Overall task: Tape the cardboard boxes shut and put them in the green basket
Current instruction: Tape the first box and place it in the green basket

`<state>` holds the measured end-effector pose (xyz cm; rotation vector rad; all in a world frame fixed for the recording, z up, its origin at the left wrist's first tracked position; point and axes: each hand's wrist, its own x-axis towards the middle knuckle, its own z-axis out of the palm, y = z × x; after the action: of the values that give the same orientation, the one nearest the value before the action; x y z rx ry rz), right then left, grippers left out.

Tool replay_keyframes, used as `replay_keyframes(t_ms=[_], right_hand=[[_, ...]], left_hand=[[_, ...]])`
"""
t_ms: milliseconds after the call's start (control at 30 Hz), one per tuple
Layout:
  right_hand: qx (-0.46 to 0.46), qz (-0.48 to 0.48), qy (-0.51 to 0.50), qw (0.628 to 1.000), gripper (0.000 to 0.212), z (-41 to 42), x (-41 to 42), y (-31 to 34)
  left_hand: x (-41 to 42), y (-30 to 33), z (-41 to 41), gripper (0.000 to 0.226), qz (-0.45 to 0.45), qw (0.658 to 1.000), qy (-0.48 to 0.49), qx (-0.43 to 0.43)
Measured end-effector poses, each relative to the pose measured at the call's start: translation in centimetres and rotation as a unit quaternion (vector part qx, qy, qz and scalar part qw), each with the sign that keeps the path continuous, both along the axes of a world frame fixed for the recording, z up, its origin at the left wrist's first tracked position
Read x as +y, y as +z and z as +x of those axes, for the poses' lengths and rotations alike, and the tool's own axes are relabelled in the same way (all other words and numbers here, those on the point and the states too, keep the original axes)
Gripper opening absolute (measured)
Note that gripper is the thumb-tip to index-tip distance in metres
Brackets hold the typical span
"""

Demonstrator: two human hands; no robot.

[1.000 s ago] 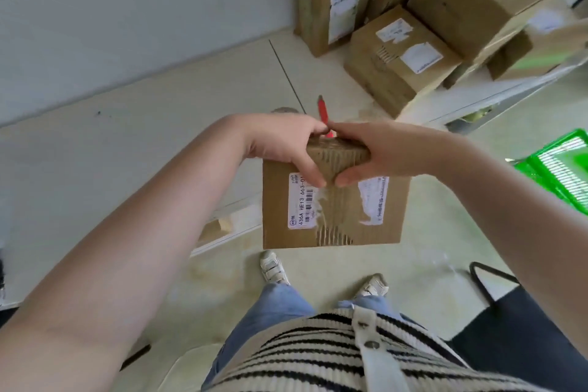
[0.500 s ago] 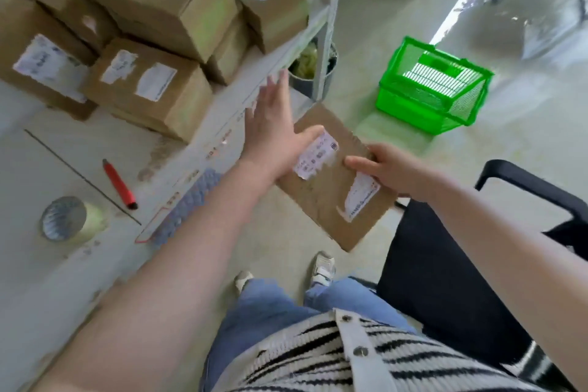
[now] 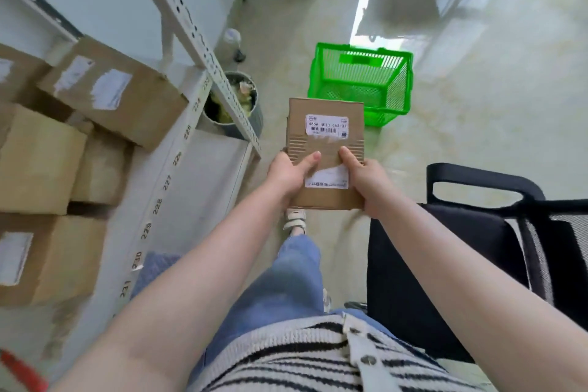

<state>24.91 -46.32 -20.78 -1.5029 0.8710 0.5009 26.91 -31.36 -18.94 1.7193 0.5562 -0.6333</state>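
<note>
box [image 3: 324, 149]: brown, white labels | basket [image 3: 361, 83]: bright green mesh | chair [image 3: 451, 248]: black | jeans [image 3: 283, 283]: blue | sweater [image 3: 286, 356]: white with black stripes

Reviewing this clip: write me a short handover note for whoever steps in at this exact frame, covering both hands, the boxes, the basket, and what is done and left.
Left hand: grips the left edge of the small cardboard box, thumb on top.
Right hand: grips its right edge the same way.
The box is held in the air, label side up, short of the green basket, which stands on the floor ahead; no box shows inside it.
More cardboard boxes sit on the shelf to the left.
Done: this box looks closed; tape cannot be confirmed.
Left: put it in the basket, then tape and move the shelf boxes.
</note>
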Motion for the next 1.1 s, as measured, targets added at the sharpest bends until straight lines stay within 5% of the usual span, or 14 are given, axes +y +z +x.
replay_keyframes(t_ms=[333, 733, 1100], right_hand=[[0.033, -0.028, -0.075, 0.996, 0.040, 16.9, -2.2, -1.6], [0.053, -0.021, -0.080, 0.995, 0.053, 33.2, -7.3, -5.0], [0.102, -0.017, -0.058, 0.993, 0.055, 47.3, -13.7, -17.0]], left_hand=[[-2.8, -2.5, 19.5, 0.045, -0.029, 0.993, -0.110, 0.026], [-8.1, -6.1, 35.8, 0.037, -0.053, 0.991, -0.103, 0.059], [-14.8, -20.5, 49.3, 0.055, 0.020, 0.986, -0.116, 0.120]])
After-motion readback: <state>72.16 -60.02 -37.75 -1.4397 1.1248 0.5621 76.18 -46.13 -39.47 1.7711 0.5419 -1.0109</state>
